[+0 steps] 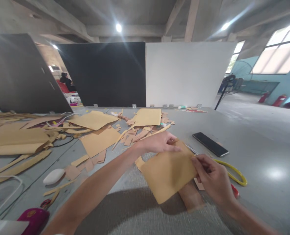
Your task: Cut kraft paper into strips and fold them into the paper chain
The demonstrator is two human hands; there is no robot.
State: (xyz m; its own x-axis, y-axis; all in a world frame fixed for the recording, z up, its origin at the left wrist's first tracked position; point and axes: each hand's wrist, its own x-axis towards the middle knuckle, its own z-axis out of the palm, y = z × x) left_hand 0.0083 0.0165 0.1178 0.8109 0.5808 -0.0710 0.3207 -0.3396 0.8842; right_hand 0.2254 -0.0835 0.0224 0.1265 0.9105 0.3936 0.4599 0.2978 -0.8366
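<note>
Kraft paper piece (166, 176): raised at a tilt over the near part of the grey table (262, 143), its lowest corner pointing toward the near edge and a dark shadow falling on the surface beneath.
Left hand (158, 142): reaches across to the upper edge of the piece and has hold of it there, nearly closed, one digit stretched along the face of the paper.
Right hand (214, 178): closed in a pinch on the right-hand corner of the same piece, thumb against the paper, other fingers curled in.
Brown strip (192, 198): just below the piece, partly covered by it, blurred at its lower end.
Scissors (235, 174): on the table beside the right hand, which hides part of them; a yellow handle loop and a bit of red show.
Smartphone (210, 144): flat, dark screen up, beyond the right hand.
Loose kraft sheets (99, 140): spread from the middle of the table toward its far edge, among small tan offcuts (128, 140).
White rounded case (53, 176): left of the left forearm, near some offcuts.
Magenta object (35, 219): at the near left of the table.
Far edge: a black panel (108, 75) and a white panel (184, 75) stand side by side along it.
</note>
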